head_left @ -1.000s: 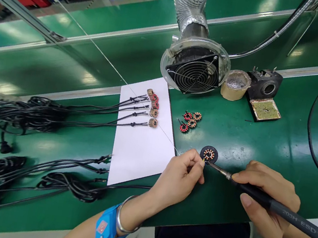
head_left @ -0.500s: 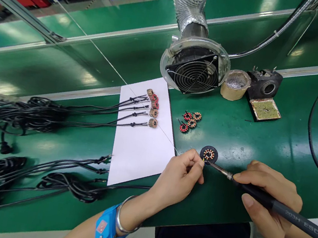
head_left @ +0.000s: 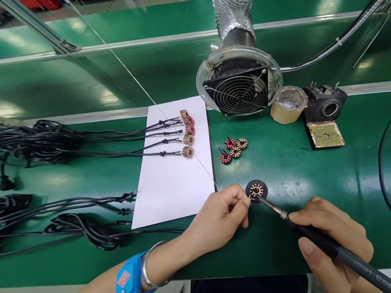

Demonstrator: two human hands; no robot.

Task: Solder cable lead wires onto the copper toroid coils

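My right hand (head_left: 335,248) is closed round the dark handle of a soldering iron (head_left: 318,238). The iron's tip reaches the near side of a stator coil (head_left: 256,190) with copper windings, seated on a round black holder (head_left: 264,191). Beside that holder, my left hand (head_left: 221,215) pinches a thin solder wire (head_left: 209,173) that runs down from the upper left. Small yellow and blue wire ends show at its fingertips; how they are held is hidden. A blue wrist strap (head_left: 130,277) and a metal bangle are on my left arm.
Several loose coils (head_left: 234,150) lie behind the holder. Coils on black cables (head_left: 123,152) rest on white paper (head_left: 169,192); more coiled cables lie left. A fume-extractor fan (head_left: 241,94) hangs above the bench, near a tape roll (head_left: 289,107) and an iron stand with sponge (head_left: 325,135).
The soldering iron has shifted slightly, its tip now a little higher against the coil. My left hand has hardly moved.
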